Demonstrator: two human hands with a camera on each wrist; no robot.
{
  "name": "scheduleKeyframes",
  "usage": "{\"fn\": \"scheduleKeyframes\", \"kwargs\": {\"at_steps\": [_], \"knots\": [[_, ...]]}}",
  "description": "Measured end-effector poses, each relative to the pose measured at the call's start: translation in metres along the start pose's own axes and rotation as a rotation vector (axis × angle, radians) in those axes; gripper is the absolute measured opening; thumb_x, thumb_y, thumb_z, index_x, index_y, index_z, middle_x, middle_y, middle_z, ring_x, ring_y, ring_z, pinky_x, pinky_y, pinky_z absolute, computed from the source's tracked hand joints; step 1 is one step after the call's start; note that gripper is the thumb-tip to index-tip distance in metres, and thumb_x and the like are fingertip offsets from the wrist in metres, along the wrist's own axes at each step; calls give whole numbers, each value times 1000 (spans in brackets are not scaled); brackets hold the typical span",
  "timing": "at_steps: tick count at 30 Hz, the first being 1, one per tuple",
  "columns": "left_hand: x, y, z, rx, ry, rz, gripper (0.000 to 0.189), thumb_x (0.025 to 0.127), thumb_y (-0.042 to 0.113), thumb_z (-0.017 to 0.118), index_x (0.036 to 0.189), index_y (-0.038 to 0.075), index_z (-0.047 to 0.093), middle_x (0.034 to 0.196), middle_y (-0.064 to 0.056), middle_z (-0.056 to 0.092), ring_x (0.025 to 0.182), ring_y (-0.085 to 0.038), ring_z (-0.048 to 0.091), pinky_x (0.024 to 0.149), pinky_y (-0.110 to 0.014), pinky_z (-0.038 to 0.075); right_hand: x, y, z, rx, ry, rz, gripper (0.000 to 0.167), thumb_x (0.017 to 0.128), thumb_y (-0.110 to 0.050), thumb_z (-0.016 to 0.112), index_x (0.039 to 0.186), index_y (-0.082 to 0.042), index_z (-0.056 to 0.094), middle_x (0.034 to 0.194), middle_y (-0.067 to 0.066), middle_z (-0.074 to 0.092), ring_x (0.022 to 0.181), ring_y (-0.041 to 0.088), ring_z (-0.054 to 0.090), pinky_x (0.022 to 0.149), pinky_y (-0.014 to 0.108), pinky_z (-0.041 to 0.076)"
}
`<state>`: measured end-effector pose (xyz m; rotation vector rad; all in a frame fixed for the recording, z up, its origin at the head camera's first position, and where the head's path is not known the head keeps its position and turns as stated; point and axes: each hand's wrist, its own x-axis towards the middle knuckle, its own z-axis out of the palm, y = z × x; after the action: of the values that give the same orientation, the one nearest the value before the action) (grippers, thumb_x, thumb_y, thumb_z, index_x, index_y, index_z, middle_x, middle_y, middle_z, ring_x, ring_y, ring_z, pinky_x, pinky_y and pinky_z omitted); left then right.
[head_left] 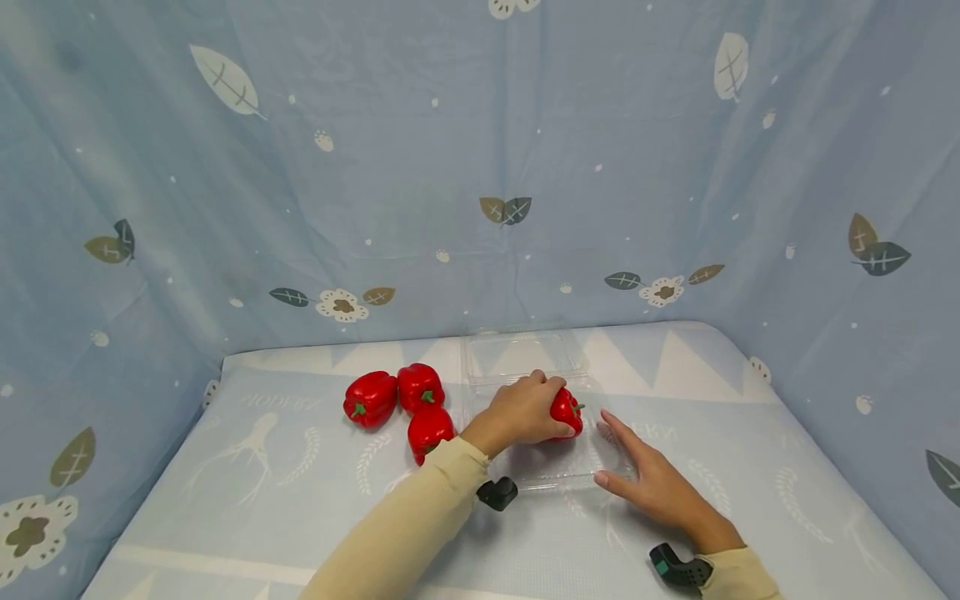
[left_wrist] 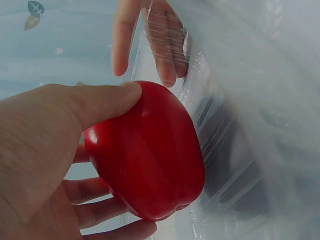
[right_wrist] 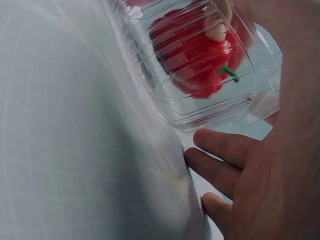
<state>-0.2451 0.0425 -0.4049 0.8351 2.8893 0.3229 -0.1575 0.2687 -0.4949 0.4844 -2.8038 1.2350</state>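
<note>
A glossy red bell pepper (head_left: 567, 414) with a green stem is gripped by my left hand (head_left: 523, 410), low over the clear plastic clamshell container (head_left: 551, 483). In the left wrist view the thumb lies across one side of the bell pepper (left_wrist: 147, 157) and several fingers curl under the other. The right wrist view shows the bell pepper (right_wrist: 187, 52) through the ribbed wall of the container (right_wrist: 210, 116). At the container's right side my right hand (head_left: 663, 487) has its thumb and fingers spread apart, holding nothing. Its fingertips (right_wrist: 205, 137) are right by the container's corner.
Left of the container, three more red bell peppers (head_left: 371, 398) lie grouped on the cloth-covered table (head_left: 225, 508). The container's lid (head_left: 521, 354) lies folded back behind its base. A blue patterned curtain (head_left: 420, 167) hangs behind and at both sides.
</note>
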Motion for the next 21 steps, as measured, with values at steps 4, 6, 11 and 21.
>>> {"fn": "scheduleKeyframes", "kwargs": {"at_steps": [4, 6, 11, 21], "knots": [[1, 5, 1, 44, 6, 10, 68, 89, 49, 76, 148, 21, 55, 128, -5, 61, 111, -20, 61, 90, -42, 57, -1, 0, -1, 12, -3, 6, 88, 93, -46, 73, 164, -21, 26, 155, 12, 49, 146, 40, 39, 110, 72, 31], [2, 6, 2, 61, 12, 12, 68, 89, 49, 75, 147, 20, 55, 128, -5, 60, 111, -19, 61, 90, -41, 57, -1, -1, -1, 12, -2, 6, 88, 93, -46, 73, 164, -21, 26, 155, 12, 49, 146, 39, 39, 110, 72, 31], [2, 8, 4, 106, 39, 17, 68, 88, 51, 76, 145, 20, 57, 126, -6, 59, 108, -20, 61, 86, -40, 57, 0, 0, -1, 7, -6, 15, 89, 93, -47, 73, 164, -22, 26, 156, 10, 48, 146, 38, 38, 111, 71, 31], [3, 10, 10, 115, 56, 8, 73, 86, 55, 77, 145, 19, 57, 125, -7, 59, 106, -21, 62, 84, -38, 58, 1, 0, 0, 4, -14, 29, 89, 93, -47, 72, 164, -22, 25, 157, 12, 46, 146, 40, 38, 110, 73, 30]]}}
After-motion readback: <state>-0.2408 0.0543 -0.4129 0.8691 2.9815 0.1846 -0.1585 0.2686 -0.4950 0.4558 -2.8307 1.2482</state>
